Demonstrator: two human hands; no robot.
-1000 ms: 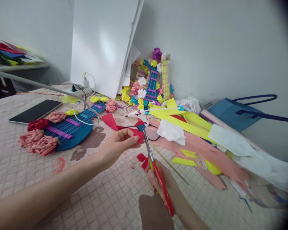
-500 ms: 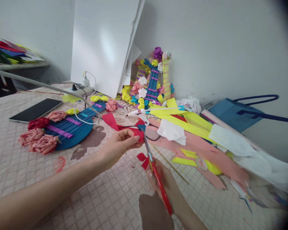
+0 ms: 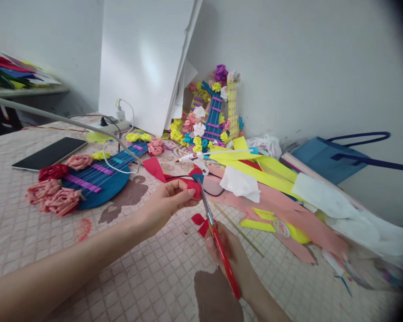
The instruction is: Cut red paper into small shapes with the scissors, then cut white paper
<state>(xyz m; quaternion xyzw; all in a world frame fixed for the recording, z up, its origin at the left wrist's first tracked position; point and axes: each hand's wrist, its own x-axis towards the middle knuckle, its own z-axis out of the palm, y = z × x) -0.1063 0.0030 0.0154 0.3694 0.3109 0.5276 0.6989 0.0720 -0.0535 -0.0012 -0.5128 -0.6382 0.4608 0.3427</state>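
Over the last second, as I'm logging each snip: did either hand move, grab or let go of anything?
Nothing visibly changed. The left hand still pinches the small red craft-sheet piece, and the right hand still holds the red-handled metal scissors, blades at that piece.

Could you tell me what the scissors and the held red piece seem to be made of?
The scissors: shiny grey blades, likely steel; glossy red handles, likely plastic. The red piece: matte, thin, probably craft foam or felt, possibly paper.
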